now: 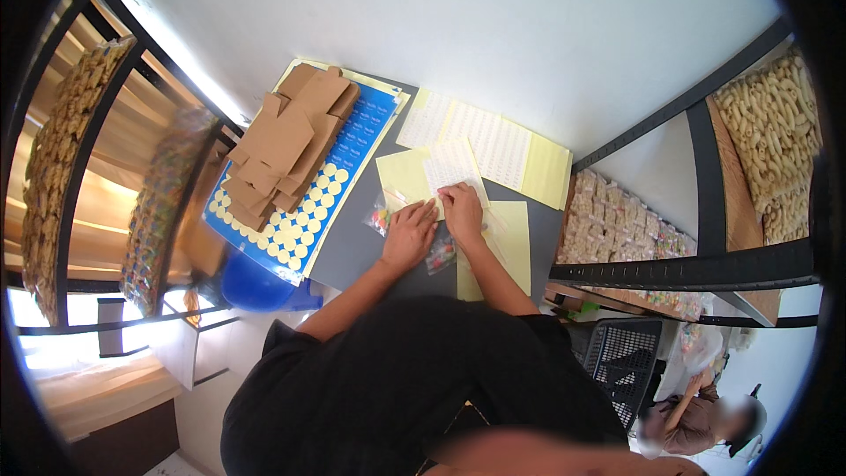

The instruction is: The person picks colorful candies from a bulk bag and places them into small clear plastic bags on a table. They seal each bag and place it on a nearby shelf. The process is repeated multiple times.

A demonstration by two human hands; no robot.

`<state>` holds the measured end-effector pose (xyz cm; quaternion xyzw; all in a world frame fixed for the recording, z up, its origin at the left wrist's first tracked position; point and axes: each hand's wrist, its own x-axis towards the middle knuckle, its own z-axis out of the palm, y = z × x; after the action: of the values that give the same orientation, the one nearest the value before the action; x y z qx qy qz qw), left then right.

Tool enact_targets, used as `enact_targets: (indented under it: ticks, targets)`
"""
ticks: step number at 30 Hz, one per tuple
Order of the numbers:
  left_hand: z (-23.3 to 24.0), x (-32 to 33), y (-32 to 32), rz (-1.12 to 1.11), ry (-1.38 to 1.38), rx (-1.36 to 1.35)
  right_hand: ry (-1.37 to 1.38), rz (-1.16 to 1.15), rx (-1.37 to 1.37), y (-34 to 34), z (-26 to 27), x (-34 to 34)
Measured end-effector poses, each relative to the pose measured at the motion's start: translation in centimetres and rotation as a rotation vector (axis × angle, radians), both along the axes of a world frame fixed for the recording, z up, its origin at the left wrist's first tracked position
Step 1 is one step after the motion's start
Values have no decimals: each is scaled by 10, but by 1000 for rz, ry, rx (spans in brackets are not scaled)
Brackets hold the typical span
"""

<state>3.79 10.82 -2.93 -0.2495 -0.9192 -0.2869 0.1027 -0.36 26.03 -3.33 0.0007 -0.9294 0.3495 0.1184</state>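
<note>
Both of my hands are at the lower edge of a sheet of printed labels on yellow backing paper [453, 168], on a grey table [410, 281]. My left hand [411, 231] lies with its fingers spread a little, beside a clear bag with colourful pieces [379, 217]. The fingertips of my right hand [461, 209] are bent together at the sheet's edge; whether they pinch a label cannot be seen. Another clear bag with coloured pieces [441, 255] lies between my wrists. Under my right forearm is a yellow sheet [514, 238].
Flattened cardboard boxes [284, 139] lie on blue sheets with round yellow stickers [310, 217] at the left. More label sheets [496, 145] lie along the wall. Racks with bagged snacks [611, 218] flank the table. A blue plastic stool [261, 281] and a black crate [621, 363] stand near; another person [687, 420] is at lower right.
</note>
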Motion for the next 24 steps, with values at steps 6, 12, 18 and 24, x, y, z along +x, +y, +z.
enact_targets:
  ticks: [6, 12, 18, 24]
  targets:
    - [0, 2, 0, -3, 35, 8, -2, 6, -33, 2, 0, -1]
    - [-3, 1, -2, -21, 55, -6, 0, -16, -38, 1, -4, -2]
    - [-2, 1, -1, -14, 30, -10, -56, -55, -162, 2, -11, -7]
    - [-6, 1, -4, -36, 66, 22, 38, -59, -74, -1, -14, -2]
